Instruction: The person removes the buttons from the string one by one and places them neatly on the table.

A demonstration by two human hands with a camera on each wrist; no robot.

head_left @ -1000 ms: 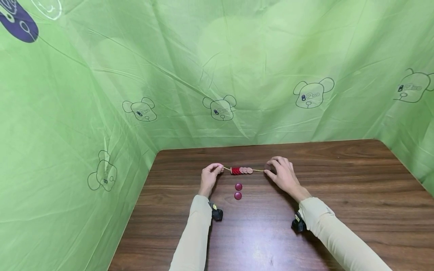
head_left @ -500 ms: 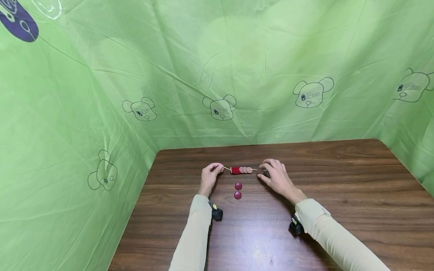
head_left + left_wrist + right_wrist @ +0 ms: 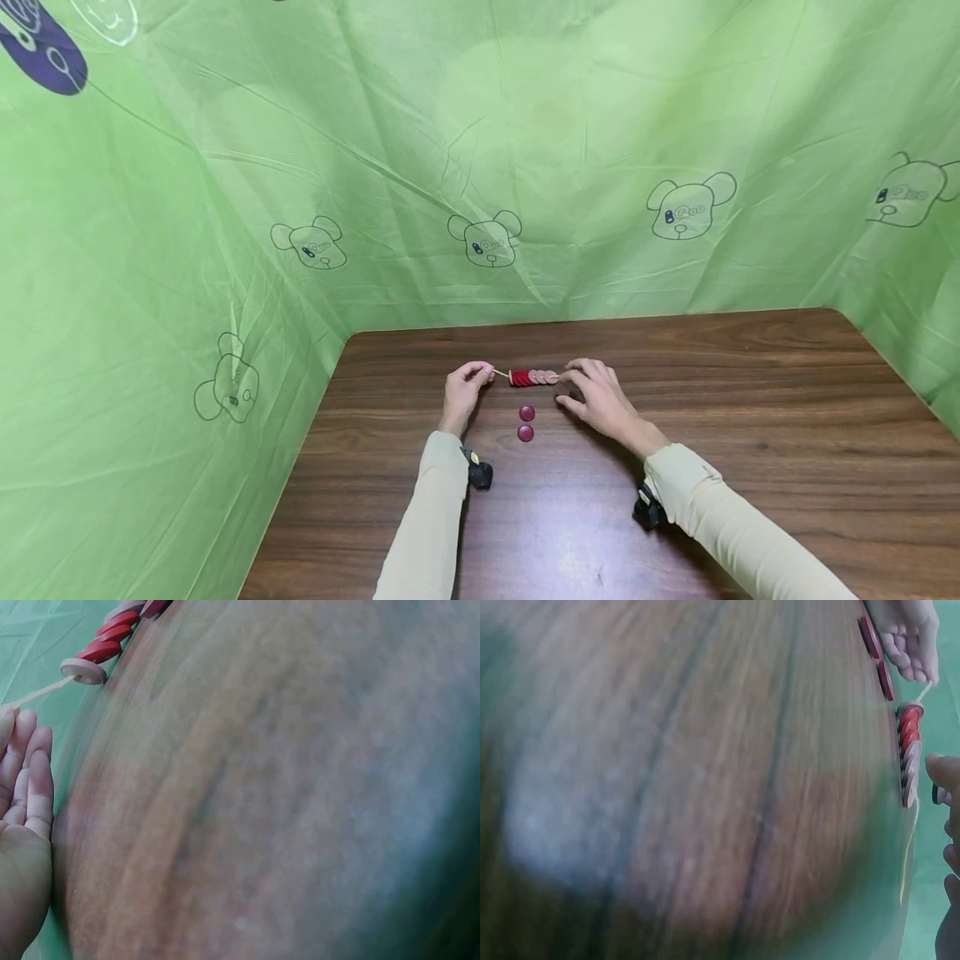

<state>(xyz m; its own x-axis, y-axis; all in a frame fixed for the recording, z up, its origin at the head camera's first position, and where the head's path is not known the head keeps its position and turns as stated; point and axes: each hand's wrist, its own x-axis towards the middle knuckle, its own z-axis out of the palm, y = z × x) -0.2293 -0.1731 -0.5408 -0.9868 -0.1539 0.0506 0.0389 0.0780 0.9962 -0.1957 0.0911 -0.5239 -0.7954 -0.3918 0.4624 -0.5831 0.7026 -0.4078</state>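
A pale string runs through a row of round buttons, red on the left and pink on the right. My left hand pinches the string to the left of the row. At the row's right end is my right hand. In the right wrist view, the thumb and fingers of that hand hold a dark button, mostly covered by them. Whether the string passes through it I cannot tell. Beyond the pink buttons, the string trails off. Two maroon buttons lie one behind the other, nearer to me than the row.
The dark wood table spreads to both sides and toward me. Green cloth with bear-head outlines stands behind its far edge and at both sides. A black camera is strapped on each wrist.
My right hand has moved left along the string with the dark button, up to the pink buttons. My left hand and the two maroon buttons have stayed in place.
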